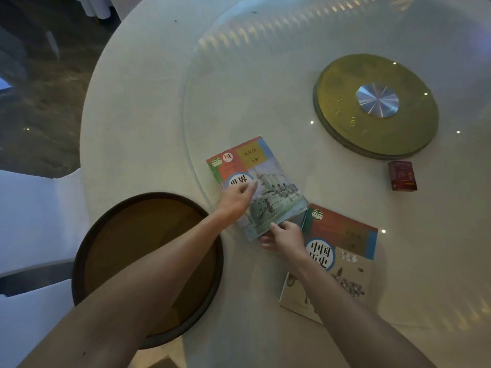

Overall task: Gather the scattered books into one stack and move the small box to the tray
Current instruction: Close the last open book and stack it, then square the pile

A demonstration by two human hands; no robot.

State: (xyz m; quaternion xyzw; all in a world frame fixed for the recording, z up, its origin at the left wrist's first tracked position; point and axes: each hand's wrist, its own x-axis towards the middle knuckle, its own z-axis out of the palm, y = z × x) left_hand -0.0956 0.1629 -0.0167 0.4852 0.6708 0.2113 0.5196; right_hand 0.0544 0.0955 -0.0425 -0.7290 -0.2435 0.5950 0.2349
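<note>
A textbook with a grey warship on its cover (268,181) lies tilted on the glass turntable. My right hand (283,236) pinches its near corner, thumb on top and fingers beneath. My left hand (236,199) rests on the book's left side, fingers loosely apart. A second textbook with an orange top and white lower half (342,258) lies to the right, partly under my right forearm; the warship book's corner touches its top left corner. A small red box (402,176) stands farther right. The round dark-rimmed brown tray (111,227) sits at the left, under my left forearm.
A round gold-green turntable hub with a silver centre (376,104) sits at the back right. The glass turntable's rim (186,123) curves across the white tablecloth. White chair covers (34,221) stand at the left, beyond the table edge.
</note>
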